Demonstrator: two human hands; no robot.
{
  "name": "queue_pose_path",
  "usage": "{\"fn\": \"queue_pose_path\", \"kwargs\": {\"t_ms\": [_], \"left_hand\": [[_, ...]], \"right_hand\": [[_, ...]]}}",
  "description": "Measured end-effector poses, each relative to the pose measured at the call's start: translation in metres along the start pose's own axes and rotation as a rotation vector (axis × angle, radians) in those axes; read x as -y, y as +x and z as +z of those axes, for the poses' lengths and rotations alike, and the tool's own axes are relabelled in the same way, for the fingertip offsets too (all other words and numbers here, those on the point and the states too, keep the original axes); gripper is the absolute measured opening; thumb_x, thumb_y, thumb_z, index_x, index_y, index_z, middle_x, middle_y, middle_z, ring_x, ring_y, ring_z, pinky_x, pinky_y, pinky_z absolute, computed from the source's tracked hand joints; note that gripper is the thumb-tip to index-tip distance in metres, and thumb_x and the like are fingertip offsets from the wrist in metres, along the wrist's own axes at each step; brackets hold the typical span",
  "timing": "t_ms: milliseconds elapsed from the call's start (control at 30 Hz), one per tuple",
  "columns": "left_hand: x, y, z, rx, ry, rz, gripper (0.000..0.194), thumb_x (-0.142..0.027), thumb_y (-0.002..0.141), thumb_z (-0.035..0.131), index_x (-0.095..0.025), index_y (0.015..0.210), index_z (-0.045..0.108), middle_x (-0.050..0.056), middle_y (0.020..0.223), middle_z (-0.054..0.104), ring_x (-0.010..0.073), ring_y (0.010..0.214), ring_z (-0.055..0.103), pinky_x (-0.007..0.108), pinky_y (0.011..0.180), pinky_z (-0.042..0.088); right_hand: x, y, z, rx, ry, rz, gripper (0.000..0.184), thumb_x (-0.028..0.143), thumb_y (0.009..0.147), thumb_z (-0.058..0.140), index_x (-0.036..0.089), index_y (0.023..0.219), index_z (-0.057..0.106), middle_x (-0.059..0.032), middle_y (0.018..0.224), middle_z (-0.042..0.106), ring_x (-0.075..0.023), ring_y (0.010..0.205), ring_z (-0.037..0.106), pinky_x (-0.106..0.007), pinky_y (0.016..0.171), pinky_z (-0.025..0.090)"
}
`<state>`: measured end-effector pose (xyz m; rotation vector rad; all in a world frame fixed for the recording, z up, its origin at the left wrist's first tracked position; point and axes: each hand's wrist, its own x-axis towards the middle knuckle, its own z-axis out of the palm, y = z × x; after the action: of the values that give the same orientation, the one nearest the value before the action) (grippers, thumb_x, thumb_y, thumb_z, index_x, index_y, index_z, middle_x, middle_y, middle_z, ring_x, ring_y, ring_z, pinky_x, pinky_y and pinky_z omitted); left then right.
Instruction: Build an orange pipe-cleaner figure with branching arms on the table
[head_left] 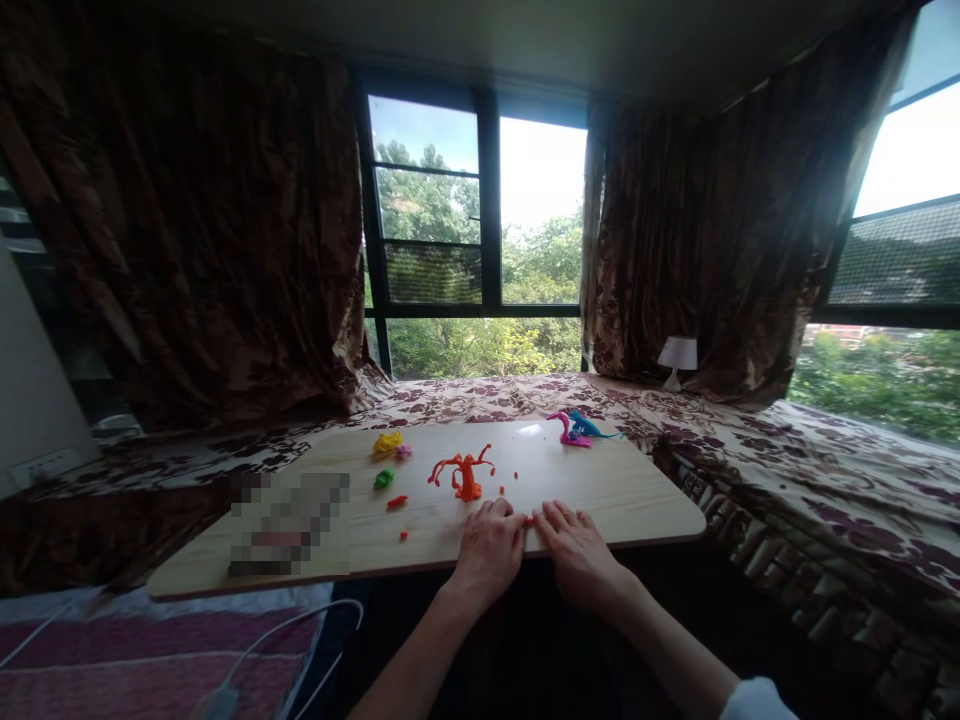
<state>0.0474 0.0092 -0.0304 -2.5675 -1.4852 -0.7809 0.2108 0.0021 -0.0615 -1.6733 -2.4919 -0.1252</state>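
Orange-red clay piece (pixel 529 521): on the tabletop (pixel 630 505) near its front edge, between the two hands. Only a short bit shows. Long axis looks roughly left-right, along the near edge; the ends sit at or under the fingers, so full length can't be read. No distinct front end visible.

Left hand (pixel 491 545): palm down, fingers close together and slightly bent, not a fist. Fingertips down on the tabletop, inner ones at the piece's left end. No closed grip visible.

Right hand (pixel 576 548): palm down, flatter, fingers extended and a bit spread, pointing forward and inward. Fingertips at the piece's right end, no closed grip. Exact contact under either hand is hidden.

Orange branching figure (pixel 468 480): upright, just beyond the left hand, thin curved arms out to both sides. Small orange bits (pixel 502 490) to its right. Orange strip (pixel 397 502) and orange lump (pixel 403 536) to its left; strip lies roughly left-right, right end tipped away.

Green (pixel 384 480), yellow (pixel 388 442) and pink lumps (pixel 404 452) farther left. Magenta (pixel 571 432) and blue figures (pixel 589 426) together at the far right side.
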Motion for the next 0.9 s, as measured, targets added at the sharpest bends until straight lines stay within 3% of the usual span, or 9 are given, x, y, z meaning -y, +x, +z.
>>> {"fn": "queue_pose_path", "kwargs": {"t_ms": [267,467,633,900], "left_hand": [[-0.006,-0.009,0.001,-0.012,0.030,0.025,0.026,-0.028,0.084,0.036,-0.024,0.090,0.061,0.005,0.091,0.052,0.0182,0.089,0.046,0.033,0.082,0.032],[-0.011,-0.005,0.000,0.000,0.058,0.004,0.024,-0.031,0.083,0.039,-0.022,0.090,0.060,0.006,0.093,0.051,0.0195,0.090,0.045,0.037,0.085,0.030],[-0.011,-0.004,-0.001,-0.001,0.045,-0.005,0.024,-0.032,0.083,0.040,-0.022,0.089,0.060,0.006,0.093,0.051,0.0200,0.091,0.045,0.038,0.087,0.029],[-0.013,-0.007,-0.004,0.024,0.009,-0.016,0.022,-0.028,0.082,0.040,-0.023,0.092,0.059,0.004,0.092,0.052,0.0188,0.091,0.046,0.035,0.084,0.031]], "right_hand": [[0.000,-0.007,0.010,-0.050,0.015,-0.021,0.079,0.017,0.064,0.045,0.015,0.138,0.016,-0.0122,0.143,0.017,-0.0271,0.130,0.012,-0.048,0.101,0.011],[-0.009,-0.002,-0.005,0.025,0.023,0.017,0.083,0.015,0.060,0.046,0.012,0.138,0.016,-0.0116,0.143,0.019,-0.0279,0.130,0.014,-0.046,0.100,0.015],[-0.016,-0.005,-0.008,-0.005,0.017,0.044,0.080,0.014,0.061,0.045,0.017,0.137,0.020,-0.0116,0.141,0.024,-0.0283,0.129,0.017,-0.046,0.099,0.018],[0.001,-0.009,-0.012,-0.057,0.025,0.001,0.077,0.016,0.064,0.044,0.016,0.137,0.019,-0.0108,0.142,0.022,-0.0270,0.130,0.012,-0.047,0.100,0.014]]}}
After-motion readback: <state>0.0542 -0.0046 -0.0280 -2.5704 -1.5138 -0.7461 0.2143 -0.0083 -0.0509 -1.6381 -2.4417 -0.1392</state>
